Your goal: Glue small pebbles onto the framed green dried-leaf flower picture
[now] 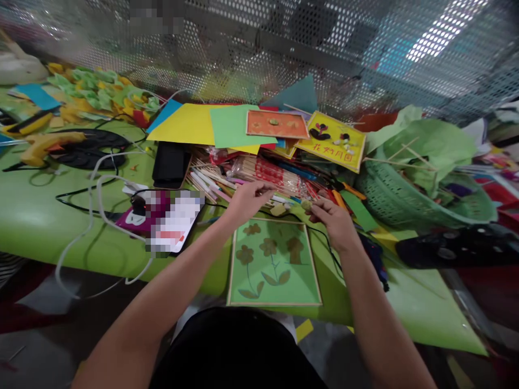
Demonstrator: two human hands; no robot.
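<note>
A green picture card (279,286) with a light wooden stick border lies in front of me at the table edge. It bears brown leaf-like flowers, blue-drawn stems and a brown tree shape. Over its top right corner, my right hand (334,220) pinches a small greenish round piece (306,205) between thumb and fingers. My left hand (252,199) hovers above the card's upper left, fingers loosely bent and apart, with nothing visible in them. A pale yellowish lump (278,209) sits between the hands, just beyond the card. Thin sticks and markers (206,183) are heaped behind.
A phone with a lit screen (174,221) and a purple power strip (140,216) with white cables are at left, with a yellow glue gun (51,146) farther out. Coloured paper (182,127) and framed cards (278,124) lie behind; a green basket (385,194) stands right.
</note>
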